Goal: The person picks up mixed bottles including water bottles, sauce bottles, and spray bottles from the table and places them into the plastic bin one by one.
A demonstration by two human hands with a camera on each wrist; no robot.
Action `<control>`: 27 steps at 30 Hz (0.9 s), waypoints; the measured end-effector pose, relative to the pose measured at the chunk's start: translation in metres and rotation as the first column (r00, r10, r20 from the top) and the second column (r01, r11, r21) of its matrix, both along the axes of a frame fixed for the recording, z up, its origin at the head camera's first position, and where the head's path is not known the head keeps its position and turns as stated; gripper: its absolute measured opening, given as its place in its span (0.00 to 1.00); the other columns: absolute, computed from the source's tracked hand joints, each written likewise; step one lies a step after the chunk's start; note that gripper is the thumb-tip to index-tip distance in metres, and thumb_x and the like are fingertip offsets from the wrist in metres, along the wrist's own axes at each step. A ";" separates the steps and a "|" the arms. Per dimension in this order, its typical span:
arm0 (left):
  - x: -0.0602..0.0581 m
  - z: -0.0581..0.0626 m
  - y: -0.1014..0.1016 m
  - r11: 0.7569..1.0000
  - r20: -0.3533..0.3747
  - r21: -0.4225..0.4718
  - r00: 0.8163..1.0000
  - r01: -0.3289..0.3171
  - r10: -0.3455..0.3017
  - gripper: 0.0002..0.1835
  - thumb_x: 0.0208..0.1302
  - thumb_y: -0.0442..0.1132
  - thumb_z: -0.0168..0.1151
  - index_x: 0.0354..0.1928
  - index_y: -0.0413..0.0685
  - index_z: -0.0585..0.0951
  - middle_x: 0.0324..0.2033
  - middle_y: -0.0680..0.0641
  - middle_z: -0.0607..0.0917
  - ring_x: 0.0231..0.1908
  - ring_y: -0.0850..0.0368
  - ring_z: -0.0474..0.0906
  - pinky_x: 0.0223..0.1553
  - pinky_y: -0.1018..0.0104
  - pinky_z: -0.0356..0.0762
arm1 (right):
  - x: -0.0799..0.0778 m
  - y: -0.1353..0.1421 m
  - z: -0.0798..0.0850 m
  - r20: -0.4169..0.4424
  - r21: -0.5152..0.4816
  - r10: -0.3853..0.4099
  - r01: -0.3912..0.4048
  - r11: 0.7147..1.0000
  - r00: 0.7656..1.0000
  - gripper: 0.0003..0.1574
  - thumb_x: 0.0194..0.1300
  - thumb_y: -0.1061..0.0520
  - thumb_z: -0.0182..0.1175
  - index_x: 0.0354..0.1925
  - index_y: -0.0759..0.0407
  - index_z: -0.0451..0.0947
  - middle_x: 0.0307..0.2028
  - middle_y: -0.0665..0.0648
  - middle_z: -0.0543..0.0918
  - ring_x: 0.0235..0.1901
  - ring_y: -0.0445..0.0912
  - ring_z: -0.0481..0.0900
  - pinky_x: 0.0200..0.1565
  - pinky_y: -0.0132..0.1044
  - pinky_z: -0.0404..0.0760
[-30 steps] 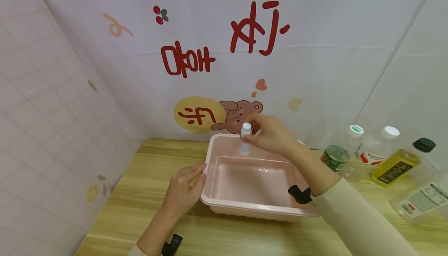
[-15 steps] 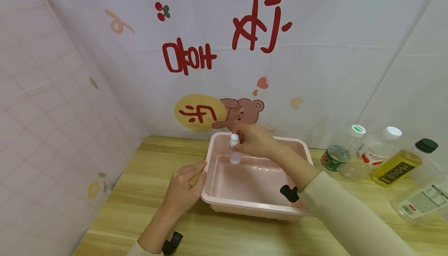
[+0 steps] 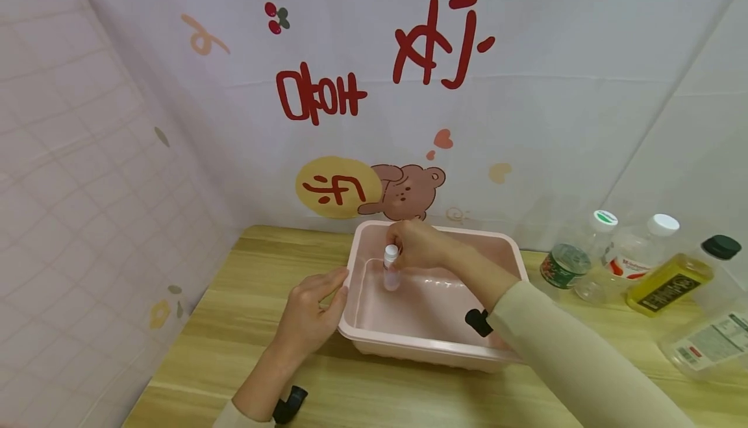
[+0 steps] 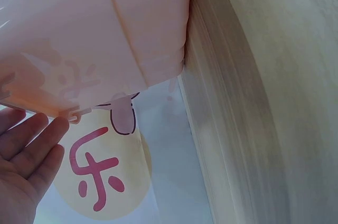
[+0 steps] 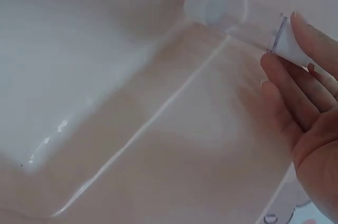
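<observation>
A pink plastic basin (image 3: 432, 345) stands on the wooden table. My right hand (image 3: 421, 246) reaches over its far rim and pinches a small clear bottle (image 3: 391, 277) with a white cap, thumb and fingers near the top. The bottle is upright inside the basin, toward the far left corner. In the right wrist view, the bottle's base (image 5: 216, 7) points down at the basin floor. My left hand (image 3: 310, 314) touches the basin's left rim; the left wrist view shows its fingers (image 4: 39, 150) straight against the rim.
To the basin's right stand a clear bottle with a green label (image 3: 565, 264), a red-and-white labelled bottle (image 3: 631, 265), a yellow oil bottle (image 3: 672, 285) and a lying clear container (image 3: 710, 343). A printed cloth (image 3: 526, 123) hangs behind the table (image 3: 234, 337).
My right hand has carried the small bottle left and down, from above the basin's far rim into the basin. My left hand has stayed at the left rim.
</observation>
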State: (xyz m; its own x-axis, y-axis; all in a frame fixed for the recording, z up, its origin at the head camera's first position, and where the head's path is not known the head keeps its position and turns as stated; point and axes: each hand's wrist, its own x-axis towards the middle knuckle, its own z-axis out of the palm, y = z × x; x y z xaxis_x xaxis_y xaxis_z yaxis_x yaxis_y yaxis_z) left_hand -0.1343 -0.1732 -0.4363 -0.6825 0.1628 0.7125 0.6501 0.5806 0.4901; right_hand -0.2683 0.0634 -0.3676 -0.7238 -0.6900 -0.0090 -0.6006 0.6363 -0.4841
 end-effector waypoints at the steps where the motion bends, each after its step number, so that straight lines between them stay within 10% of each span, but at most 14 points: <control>1: 0.000 0.000 0.000 1.000 -0.002 0.000 1.000 0.002 -0.002 0.16 0.61 0.28 0.69 0.52 0.32 0.88 0.50 0.37 0.89 0.48 0.42 0.89 0.46 0.47 0.89 | 0.000 -0.002 0.000 -0.001 0.011 0.005 -0.005 1.000 1.000 0.18 0.49 0.61 0.82 0.32 0.56 0.81 0.25 0.46 0.83 0.29 0.41 0.76 0.35 0.34 0.78; 27: -0.002 0.002 -0.001 1.000 0.017 -0.006 1.000 -0.002 0.002 0.17 0.62 0.29 0.69 0.53 0.34 0.88 0.51 0.38 0.89 0.49 0.43 0.88 0.49 0.47 0.88 | -0.002 -0.008 0.015 0.016 0.092 -0.018 0.016 0.996 1.000 0.22 0.48 0.57 0.84 0.36 0.59 0.82 0.32 0.50 0.85 0.35 0.44 0.80 0.42 0.36 0.83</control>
